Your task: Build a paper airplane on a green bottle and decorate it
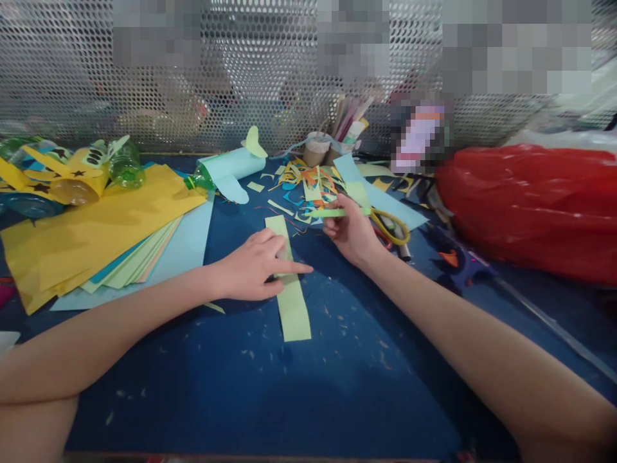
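Note:
A pale green paper strip [294, 312] lies lengthwise on the blue table. My left hand [253, 263] rests across its middle, index finger stretched out past the right edge, nothing held. To the upper right, my right hand [354, 231] is closed around a bright green pen [324, 213], whose tip points left over the paper scraps, apart from the strip. Just behind that hand, yellow-handled scissors [402, 236] lie partly hidden. A light blue paper sheet [385, 193] is beyond them.
Stacked yellow paper [116, 238] and green bottles [126, 164] occupy the left. A bottle wrapped in light blue paper [236, 166] lies behind. Colourful scraps [315, 183] and a cup [315, 151] stand near the perforated metal screen [260, 71]. On the right are a glue gun [465, 267] and red bag [525, 206].

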Tool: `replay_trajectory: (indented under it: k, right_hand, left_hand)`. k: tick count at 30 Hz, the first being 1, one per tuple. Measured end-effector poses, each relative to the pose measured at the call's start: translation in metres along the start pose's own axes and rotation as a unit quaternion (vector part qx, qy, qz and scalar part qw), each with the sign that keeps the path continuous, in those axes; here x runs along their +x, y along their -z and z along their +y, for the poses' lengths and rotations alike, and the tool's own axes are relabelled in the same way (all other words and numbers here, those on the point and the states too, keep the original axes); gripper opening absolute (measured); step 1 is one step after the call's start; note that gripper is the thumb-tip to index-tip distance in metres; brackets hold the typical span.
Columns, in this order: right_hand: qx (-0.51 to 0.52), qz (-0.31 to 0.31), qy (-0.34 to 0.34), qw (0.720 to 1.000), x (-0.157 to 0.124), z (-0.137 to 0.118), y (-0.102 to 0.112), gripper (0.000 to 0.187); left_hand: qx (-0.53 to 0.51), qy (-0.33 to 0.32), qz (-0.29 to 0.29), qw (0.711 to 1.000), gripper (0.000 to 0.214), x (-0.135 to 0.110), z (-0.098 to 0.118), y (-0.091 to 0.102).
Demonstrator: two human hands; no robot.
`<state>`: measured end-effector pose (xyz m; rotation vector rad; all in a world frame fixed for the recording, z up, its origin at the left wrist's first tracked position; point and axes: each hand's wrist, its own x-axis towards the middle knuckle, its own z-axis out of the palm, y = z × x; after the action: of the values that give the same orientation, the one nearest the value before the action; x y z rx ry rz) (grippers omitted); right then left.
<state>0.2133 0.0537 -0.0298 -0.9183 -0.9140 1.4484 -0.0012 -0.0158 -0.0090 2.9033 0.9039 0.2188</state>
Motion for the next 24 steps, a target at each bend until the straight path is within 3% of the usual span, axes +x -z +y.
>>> replay_trajectory:
  k: [7, 11, 13, 15, 17, 18, 20, 21, 22, 24]
  right_hand:
    - [-0.028, -0.026, 0.005, 0.999, 0.0, 0.002, 0.002, 0.03]
    - [-0.008, -0.015, 0.0, 1.0, 0.002, 0.002, 0.003, 0.03]
    - [0.006, -0.009, -0.004, 1.0, 0.003, 0.002, 0.004, 0.029]
    - [0.016, -0.005, -0.007, 1.0, 0.004, 0.002, 0.004, 0.028]
    - [0.015, -0.004, -0.008, 1.0, 0.004, 0.002, 0.004, 0.029]
    - [0.01, -0.006, -0.008, 1.0, 0.004, 0.002, 0.004, 0.029]
    - [0.001, -0.01, -0.006, 1.0, 0.004, 0.003, 0.004, 0.031]
    - [-0.002, -0.009, -0.003, 1.0, 0.004, 0.003, 0.004, 0.032]
    - [-0.005, -0.009, 0.001, 1.0, 0.003, 0.003, 0.004, 0.032]
    - [-0.02, -0.004, 0.012, 1.0, 0.001, 0.003, 0.003, 0.032]
  left_hand:
    - [-0.02, 0.007, 0.044, 0.999, 0.023, 0.001, 0.003, 0.003]
    - [-0.168, 0.052, 0.149, 0.973, 0.007, 0.002, 0.0, 0.02]
    - [-0.304, 0.083, 0.232, 0.92, 0.009, 0.003, 0.0, 0.031]
    - [-0.436, 0.133, 0.309, 0.835, 0.014, 0.004, 0.0, 0.037]
    - [-0.521, 0.193, 0.336, 0.76, 0.019, 0.006, 0.002, 0.036]
    - [-0.542, 0.225, 0.328, 0.741, 0.021, 0.006, 0.002, 0.032]
    - [-0.54, 0.286, 0.286, 0.739, 0.022, 0.007, 0.002, 0.021]
    - [-0.516, 0.312, 0.26, 0.755, 0.021, 0.007, 0.002, 0.015]
    - [-0.474, 0.328, 0.238, 0.781, 0.022, 0.007, 0.001, 0.01]
    - [-0.345, 0.312, 0.201, 0.862, 0.028, 0.006, 0.0, 0.001]
